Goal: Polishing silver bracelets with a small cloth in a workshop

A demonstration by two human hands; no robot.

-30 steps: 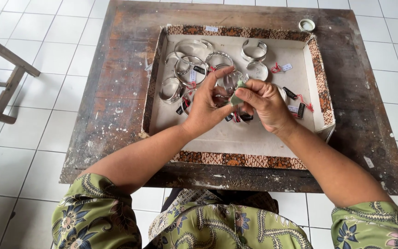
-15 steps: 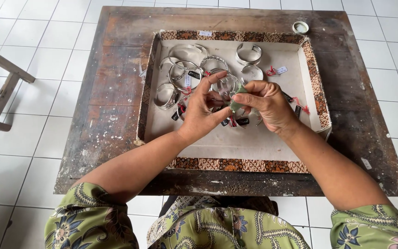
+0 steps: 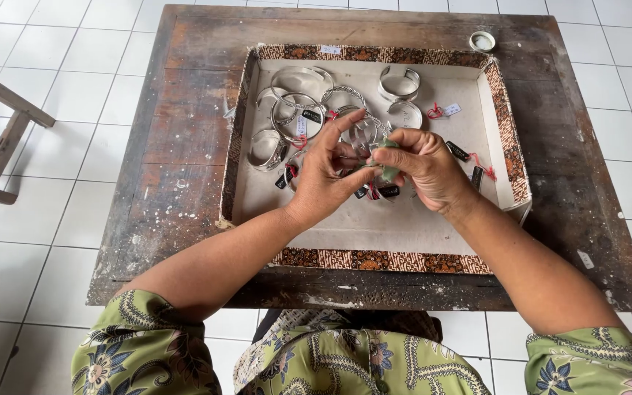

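Above the middle of the shallow tray, the left hand pinches a thin silver bangle, likely light, stiff, best held by its rim, while the right hand grips a green cloth

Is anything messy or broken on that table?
Nothing is spilled. The wooden table is scuffed and paint-spattered, and the tray has a worn, bent right corner. The silver bangles lie jumbled, not in rows.

Green floral short sleeves
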